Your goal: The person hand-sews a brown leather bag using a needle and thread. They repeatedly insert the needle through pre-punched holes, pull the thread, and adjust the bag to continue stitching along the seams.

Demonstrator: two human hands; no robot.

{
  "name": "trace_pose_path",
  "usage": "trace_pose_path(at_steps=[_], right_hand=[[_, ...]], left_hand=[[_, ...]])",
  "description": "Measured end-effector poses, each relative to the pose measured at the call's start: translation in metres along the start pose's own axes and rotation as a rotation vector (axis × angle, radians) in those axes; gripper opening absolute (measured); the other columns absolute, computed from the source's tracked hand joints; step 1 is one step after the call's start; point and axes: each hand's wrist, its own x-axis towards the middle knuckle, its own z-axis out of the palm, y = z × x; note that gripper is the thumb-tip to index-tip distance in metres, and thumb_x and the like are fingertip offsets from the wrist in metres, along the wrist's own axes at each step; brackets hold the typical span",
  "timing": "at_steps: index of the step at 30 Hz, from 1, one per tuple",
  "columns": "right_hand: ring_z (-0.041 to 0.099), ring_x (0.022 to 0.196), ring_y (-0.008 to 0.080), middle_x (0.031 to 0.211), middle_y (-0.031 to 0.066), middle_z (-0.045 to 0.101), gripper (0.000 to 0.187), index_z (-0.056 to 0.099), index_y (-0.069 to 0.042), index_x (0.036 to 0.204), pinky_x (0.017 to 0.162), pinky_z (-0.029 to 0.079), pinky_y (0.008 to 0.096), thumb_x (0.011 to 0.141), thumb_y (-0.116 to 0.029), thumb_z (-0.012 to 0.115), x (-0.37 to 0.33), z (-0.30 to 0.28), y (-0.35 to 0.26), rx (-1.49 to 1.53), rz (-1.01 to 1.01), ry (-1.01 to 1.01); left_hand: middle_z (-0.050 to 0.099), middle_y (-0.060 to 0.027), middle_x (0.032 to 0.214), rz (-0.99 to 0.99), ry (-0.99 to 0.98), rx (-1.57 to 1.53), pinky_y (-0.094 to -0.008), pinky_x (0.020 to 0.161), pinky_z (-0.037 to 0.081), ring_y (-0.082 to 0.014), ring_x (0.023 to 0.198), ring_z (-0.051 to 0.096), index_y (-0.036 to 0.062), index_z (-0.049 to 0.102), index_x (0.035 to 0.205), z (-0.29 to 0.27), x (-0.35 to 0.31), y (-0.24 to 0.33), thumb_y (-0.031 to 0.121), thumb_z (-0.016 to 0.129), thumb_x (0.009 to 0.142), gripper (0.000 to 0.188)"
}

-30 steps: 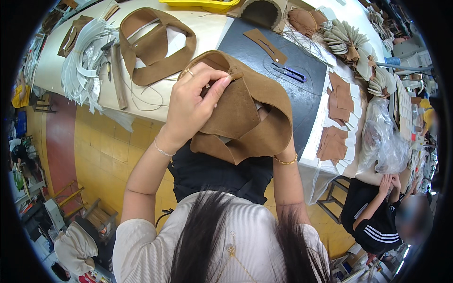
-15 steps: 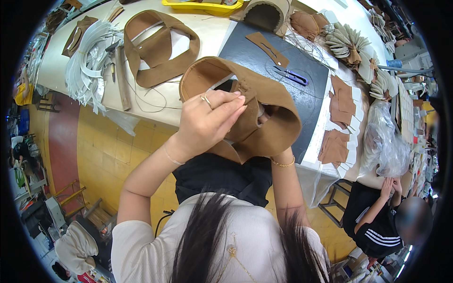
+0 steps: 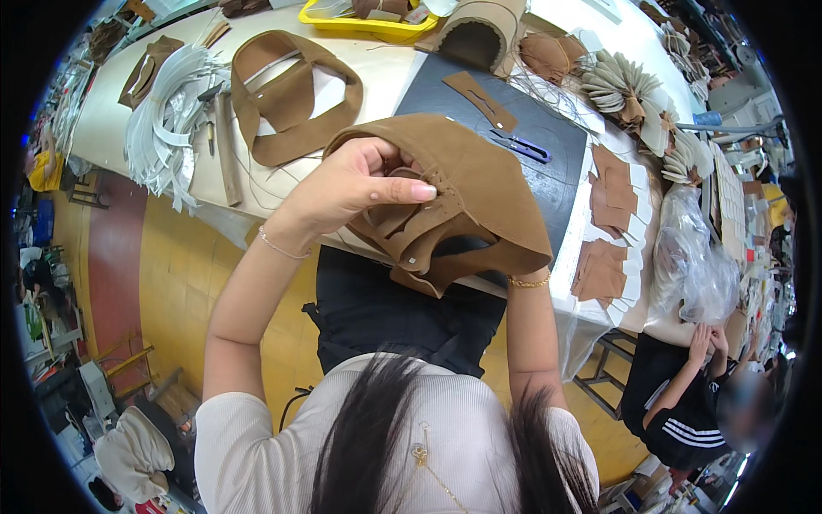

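Observation:
A soft brown suede-like piece (image 3: 488, 180), sewn into a hollow bag-like shape, hangs over the table's near edge and my lap. My left hand (image 3: 347, 184) is closed on its left part. The thumb lies on a seam with small holes, and the fingers curl under the edge. A band with a small pale spot hangs below the thumb. My right forearm (image 3: 531, 334) reaches up to the piece's right side, where my right hand is hidden behind or inside it. A similar brown piece (image 3: 291, 146) lies on the table to the left.
Purple-handled snips (image 3: 527, 150) and a slotted brown strip (image 3: 481, 98) lie on a black mat (image 3: 548, 188). At left are a hammer (image 3: 224, 150) and white strips (image 3: 163, 128). A yellow tray (image 3: 368, 23) stands behind. A co-worker (image 3: 685, 394) sits at right.
My left hand has shifted from pinching the upper edge to thumb on top with fingers tucked under. The brown piece has turned and tilted, and its opening now faces lower toward me.

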Motion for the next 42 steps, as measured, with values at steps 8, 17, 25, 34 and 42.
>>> trace_pose_path(at_steps=[8,17,25,34,42], right_hand=[[0.056,0.111,0.0144,0.123,0.0064,0.058,0.061,0.051,-0.003,0.128,0.091,0.047,0.028,0.075,-0.017,0.078,-0.002,0.0,-0.005,0.069,0.045,-0.006],[0.056,0.093,0.0108,0.104,0.0053,0.064,0.044,0.06,0.0,0.111,0.085,0.046,0.0249,0.073,-0.014,0.075,0.016,0.012,-0.04,-0.338,-0.081,-0.192],[0.061,0.1,0.0176,0.108,0.0098,0.064,0.034,0.059,0.002,0.114,0.09,0.046,0.0308,0.081,-0.005,0.065,0.04,0.003,-0.067,-0.365,-0.073,0.213],[0.062,0.097,0.0285,0.105,0.0076,0.064,0.033,0.069,-0.009,0.097,0.087,0.048,0.0423,0.065,-0.012,0.078,0.035,0.069,-0.091,-1.021,-0.884,0.043],[0.066,0.097,0.0283,0.097,0.01,0.069,0.019,0.064,-0.006,0.089,0.094,0.049,0.045,0.073,-0.001,0.073,0.051,0.106,-0.085,-0.743,-1.031,0.191]], left_hand=[[0.063,-0.0048,0.117,-0.008,-0.096,0.093,-0.0257,0.096,0.043,-0.0105,0.107,0.056,-0.0048,0.057,0.122,0.007,-0.01,0.003,0.011,0.073,0.083,0.045],[0.064,-0.0051,0.112,0.162,0.062,0.163,-0.0263,0.093,0.044,-0.0107,0.103,0.057,-0.0037,0.061,0.115,0.022,-0.026,0.005,0.008,0.077,0.079,0.041],[0.067,-0.0036,0.101,0.331,0.308,0.159,-0.0228,0.079,0.049,-0.0076,0.087,0.06,-0.0023,0.063,0.109,0.034,-0.044,0.011,0.004,0.073,0.082,0.029],[0.068,-0.004,0.089,0.616,0.611,0.523,-0.0245,0.07,0.049,-0.0091,0.079,0.061,-0.0026,0.063,0.108,0.044,-0.035,0.011,0.006,0.071,0.082,0.028],[0.068,-0.0105,0.092,0.801,0.728,0.811,-0.0301,0.07,0.05,-0.0162,0.077,0.063,-0.0016,0.063,0.108,0.034,-0.041,0.005,0.008,0.07,0.084,0.027]])
